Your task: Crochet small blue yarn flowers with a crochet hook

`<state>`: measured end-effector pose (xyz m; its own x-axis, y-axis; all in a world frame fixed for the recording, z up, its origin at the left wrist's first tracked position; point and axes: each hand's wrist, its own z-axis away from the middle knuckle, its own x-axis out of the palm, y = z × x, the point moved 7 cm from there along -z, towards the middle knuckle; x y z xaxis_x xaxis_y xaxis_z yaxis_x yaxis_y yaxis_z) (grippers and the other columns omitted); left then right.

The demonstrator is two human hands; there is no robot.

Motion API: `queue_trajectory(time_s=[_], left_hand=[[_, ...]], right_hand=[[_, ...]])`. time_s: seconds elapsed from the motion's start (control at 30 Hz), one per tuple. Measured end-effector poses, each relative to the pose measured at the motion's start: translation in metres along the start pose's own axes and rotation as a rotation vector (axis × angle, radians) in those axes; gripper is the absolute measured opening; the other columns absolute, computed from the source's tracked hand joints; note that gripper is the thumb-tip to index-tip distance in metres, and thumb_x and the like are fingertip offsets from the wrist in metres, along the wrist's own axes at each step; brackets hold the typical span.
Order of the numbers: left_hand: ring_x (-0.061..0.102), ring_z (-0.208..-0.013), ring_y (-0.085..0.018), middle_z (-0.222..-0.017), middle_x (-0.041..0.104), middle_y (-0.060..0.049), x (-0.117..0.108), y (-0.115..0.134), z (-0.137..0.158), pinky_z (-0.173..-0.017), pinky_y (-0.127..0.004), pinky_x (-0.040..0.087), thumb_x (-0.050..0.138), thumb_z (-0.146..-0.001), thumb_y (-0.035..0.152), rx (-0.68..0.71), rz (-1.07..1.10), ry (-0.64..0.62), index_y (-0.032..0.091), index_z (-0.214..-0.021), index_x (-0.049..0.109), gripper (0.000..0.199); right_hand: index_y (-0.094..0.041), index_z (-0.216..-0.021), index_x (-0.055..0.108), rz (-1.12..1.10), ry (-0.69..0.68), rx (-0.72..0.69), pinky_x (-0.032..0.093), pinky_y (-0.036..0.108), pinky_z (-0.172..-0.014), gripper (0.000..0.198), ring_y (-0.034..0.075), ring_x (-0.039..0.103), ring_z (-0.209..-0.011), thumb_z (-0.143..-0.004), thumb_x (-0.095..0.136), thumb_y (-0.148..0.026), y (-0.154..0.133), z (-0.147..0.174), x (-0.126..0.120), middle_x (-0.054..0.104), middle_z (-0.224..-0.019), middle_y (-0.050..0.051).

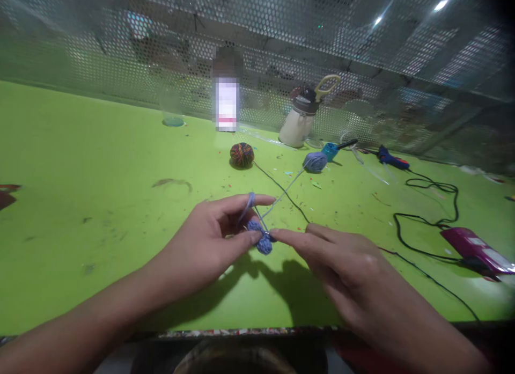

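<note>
Nearest us, above the near part of the desk [100,159], we had the small blue-violet crocheted piece [264,246] between our hands. Our left hand [213,226] pinched it with the thumb at its edge, the index finger reaching out above with a loop of yarn [251,199] around it. Our right hand [341,258] was partly curled, its index fingertip at the stitches beside a tiny metallic glint; we could not tell whether its hidden fingers gripped a tool.

We judged the piece light and soft, hardly fragile, yet limp enough to fold under a hard squeeze. The thick stitched edge seemed the best place to hold it, close to the working stitches but clear of the loop, which might slip or pull loose.

Beyond, a blue strand [289,185] ran to the blue-violet yarn ball [315,162], crossing the dark strand from the multicoloured yarn ball [242,154]. Both balls looked light and apt to roll if tugged. Farther back stood a pale bottle [295,128] with a dark lid.
</note>
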<state>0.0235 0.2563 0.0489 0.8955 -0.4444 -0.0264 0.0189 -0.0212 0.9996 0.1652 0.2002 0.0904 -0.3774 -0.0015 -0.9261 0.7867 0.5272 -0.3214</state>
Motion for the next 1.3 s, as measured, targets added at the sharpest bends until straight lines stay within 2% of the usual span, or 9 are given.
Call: queue_trajectory(time_s=[0.13, 0.43, 0.6, 0.7, 0.8, 0.87, 0.97, 1.13, 1.3], left_hand=[[0.064, -0.075, -0.013, -0.081, 0.067, 0.001, -0.001, 0.01, 0.004, -0.072, -0.026, 0.051, 0.063, -0.081, 0.01, 0.143, -0.207, 0.071, 0.019, -0.12, 0.066, 0.04], [0.062, -0.076, -0.012, -0.084, 0.067, -0.004, 0.008, 0.035, 0.026, -0.067, -0.023, 0.05, 0.056, -0.082, -0.002, 0.688, -0.622, 0.241, 0.009, -0.119, 0.064, 0.039], [0.062, -0.079, -0.013, -0.088, 0.07, -0.006, 0.011, 0.036, 0.035, -0.073, -0.024, 0.05, 0.06, -0.08, -0.003, 0.798, -0.691, 0.382, 0.008, -0.122, 0.062, 0.043], [0.063, -0.082, -0.011, -0.089, 0.07, -0.002, 0.003, 0.032, 0.03, -0.081, -0.024, 0.05, 0.064, -0.08, 0.001, 0.67, -0.512, 0.415, 0.015, -0.125, 0.062, 0.047], [0.065, -0.082, -0.011, -0.085, 0.069, 0.003, -0.009, 0.008, 0.013, -0.081, -0.024, 0.051, 0.073, -0.08, 0.013, 0.261, -0.041, 0.325, 0.026, -0.123, 0.064, 0.046], [0.066, -0.078, -0.011, -0.08, 0.067, 0.005, -0.008, -0.007, 0.006, -0.076, -0.023, 0.052, 0.079, -0.075, 0.019, 0.009, 0.266, 0.225, 0.029, -0.118, 0.067, 0.046], [0.064, -0.071, -0.008, -0.075, 0.066, 0.006, -0.006, -0.007, 0.002, -0.073, -0.02, 0.051, 0.085, -0.068, 0.017, -0.091, 0.478, 0.118, 0.026, -0.111, 0.071, 0.046], [0.063, -0.067, -0.007, -0.072, 0.065, 0.006, -0.006, -0.004, 0.0, -0.07, -0.019, 0.049, 0.085, -0.066, 0.013, -0.098, 0.493, 0.071, 0.025, -0.104, 0.075, 0.041], [0.061, -0.067, -0.007, -0.072, 0.064, 0.006, -0.009, -0.005, 0.0, -0.069, -0.019, 0.048, 0.083, -0.067, 0.012, -0.1, 0.439, 0.098, 0.024, -0.098, 0.077, 0.033]], right_hand=[[-0.023, -0.125, 0.065, 0.008, 0.011, 0.015, 0.04, 0.027, -0.051, 0.05, 0.018, 0.056, -0.057, -0.087, 0.037, -0.006, -0.001, 0.0, 0.002, 0.061, -0.071, 0.004], [-0.013, -0.123, 0.067, -0.035, 0.16, 0.025, 0.04, 0.029, -0.05, 0.048, 0.019, 0.054, -0.057, -0.085, 0.039, -0.003, -0.002, -0.001, 0.009, 0.058, -0.069, 0.007], [-0.017, -0.113, 0.072, -0.472, 0.426, 0.157, 0.048, 0.028, -0.063, 0.033, 0.016, 0.062, -0.072, -0.089, 0.051, -0.008, 0.006, -0.002, 0.02, 0.067, -0.079, 0.006], [-0.024, -0.106, 0.075, -0.889, 0.495, 0.377, 0.045, 0.023, -0.053, 0.023, 0.012, 0.057, -0.061, -0.088, 0.062, -0.019, 0.015, -0.002, 0.045, 0.066, -0.074, 0.0], [-0.029, -0.109, 0.073, -1.168, 0.513, 0.441, 0.038, 0.02, -0.044, 0.022, 0.008, 0.046, -0.05, -0.09, 0.063, -0.026, 0.015, -0.003, 0.064, 0.057, -0.062, -0.005], [-0.03, -0.108, 0.073, -1.17, 0.533, 0.412, 0.038, 0.02, -0.045, 0.021, 0.008, 0.046, -0.051, -0.09, 0.063, -0.025, 0.014, -0.001, 0.062, 0.056, -0.062, -0.005], [-0.028, -0.107, 0.074, -0.898, 0.538, 0.291, 0.043, 0.022, -0.052, 0.024, 0.011, 0.054, -0.059, -0.089, 0.061, -0.017, 0.013, 0.001, 0.044, 0.062, -0.069, -0.002], [-0.014, -0.126, 0.064, -0.265, 0.462, -0.055, 0.039, 0.028, -0.053, 0.043, 0.015, 0.052, -0.062, -0.089, 0.047, -0.001, -0.004, 0.006, 0.016, 0.058, -0.072, 0.005], [-0.008, -0.131, 0.06, 0.09, 0.37, -0.151, 0.034, 0.029, -0.049, 0.051, 0.018, 0.047, -0.058, -0.085, 0.041, 0.001, -0.011, 0.01, 0.013, 0.05, -0.069, 0.006]])
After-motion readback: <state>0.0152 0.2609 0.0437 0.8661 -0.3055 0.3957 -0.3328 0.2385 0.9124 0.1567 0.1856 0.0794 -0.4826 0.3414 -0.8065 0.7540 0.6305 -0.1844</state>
